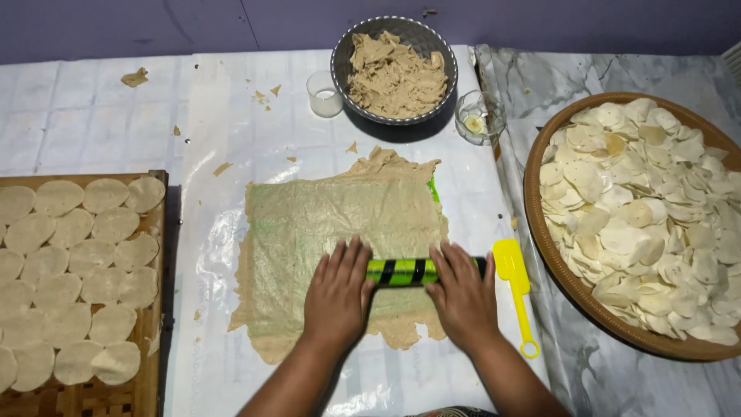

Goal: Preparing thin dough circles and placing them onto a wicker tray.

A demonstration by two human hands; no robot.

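Two hands: left hand [336,297], right hand [463,297], one roller [401,271].

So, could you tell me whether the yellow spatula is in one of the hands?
No, the yellow spatula lies on the sheet beside the right hand; both hands press the rolling pin.

Left hand [337,292] flat, palm down, fingers together, pointing away from body. Right hand [463,292] likewise flat, palm down, fingers extended forward. Hands level, side by side, slightly apart. Both forearms bare, converging toward bottom of view.
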